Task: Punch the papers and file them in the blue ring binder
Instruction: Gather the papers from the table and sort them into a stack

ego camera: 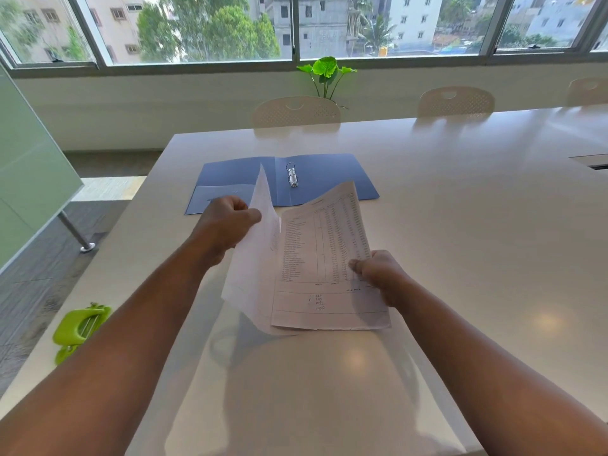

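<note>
The blue ring binder (332, 179) lies open and flat on the white table, its metal rings (292, 175) at the spine. In front of it I hold papers above the table. My left hand (227, 225) grips a blank-backed sheet (255, 274) by its upper edge, lifted and tilted up. My right hand (378, 274) pinches the right edge of a printed sheet (319, 258) with a table of figures. A lime-green hole punch (79, 327) sits at the table's left edge, partly behind my left forearm.
The white table (460, 225) stretches far to the right, with a cable hatch (592, 161) at its right side. Beige chairs (296, 111) stand along the far edge, with a green plant (325, 74) by the window. A glass partition (29, 179) stands at left.
</note>
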The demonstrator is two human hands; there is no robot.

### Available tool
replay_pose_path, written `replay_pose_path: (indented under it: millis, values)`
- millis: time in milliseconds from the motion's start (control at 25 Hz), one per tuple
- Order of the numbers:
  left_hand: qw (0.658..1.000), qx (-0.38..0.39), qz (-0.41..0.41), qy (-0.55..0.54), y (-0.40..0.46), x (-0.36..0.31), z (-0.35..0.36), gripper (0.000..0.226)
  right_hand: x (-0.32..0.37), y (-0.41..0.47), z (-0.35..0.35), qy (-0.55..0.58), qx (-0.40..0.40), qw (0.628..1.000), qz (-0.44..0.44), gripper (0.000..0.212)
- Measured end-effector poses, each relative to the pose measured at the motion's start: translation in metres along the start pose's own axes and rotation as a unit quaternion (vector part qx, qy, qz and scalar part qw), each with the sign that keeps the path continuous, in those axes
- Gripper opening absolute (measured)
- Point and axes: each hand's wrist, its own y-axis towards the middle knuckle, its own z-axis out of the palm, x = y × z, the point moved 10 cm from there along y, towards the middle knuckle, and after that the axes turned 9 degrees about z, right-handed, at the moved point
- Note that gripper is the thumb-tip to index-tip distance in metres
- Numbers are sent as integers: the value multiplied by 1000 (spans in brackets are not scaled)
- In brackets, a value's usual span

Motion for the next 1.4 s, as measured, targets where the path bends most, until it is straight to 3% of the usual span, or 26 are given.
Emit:
replay_pose_path:
  millis: [200,440,640,760,840,920,1000,1040,1120,1200,1320,1400]
  values:
    - [993,25,95,62,-25,-57,21,19,20,-18,19,0,64,997,-38,11]
    - [979,26,170,111,-45,-83,60,21,40,-45,33,119,182,973,-70,22]
    - [973,23,190,127,-49,-78,77,20,43,-51,33,165,186,965,-90,28]
    - [970,62,206,116,-53,-74,88,26,40,-52,36,188,194,958,-96,20]
    - [968,107,205,95,-55,-67,97,36,40,-54,39,208,206,951,-102,34]
    - [962,147,215,79,-55,-59,106,30,41,-56,40,232,218,942,-109,46]
    - [947,172,240,124,-54,-51,113,22,42,-57,40,257,235,930,-115,48]
    - [937,179,255,158,-54,-48,115,30,43,-56,41,263,243,926,-118,43]
    - [929,147,288,180,-53,-46,110,41,43,-52,39,259,235,929,-121,25]
    - [934,35,301,190,-49,-44,87,50,41,-48,34,246,210,939,-115,19]
    - [964,-114,178,160,-32,-11,39,72,39,-45,24,245,195,942,-119,19]
    - [992,-106,67,25,-18,21,25,77,41,-43,16,256,186,939,-138,19]
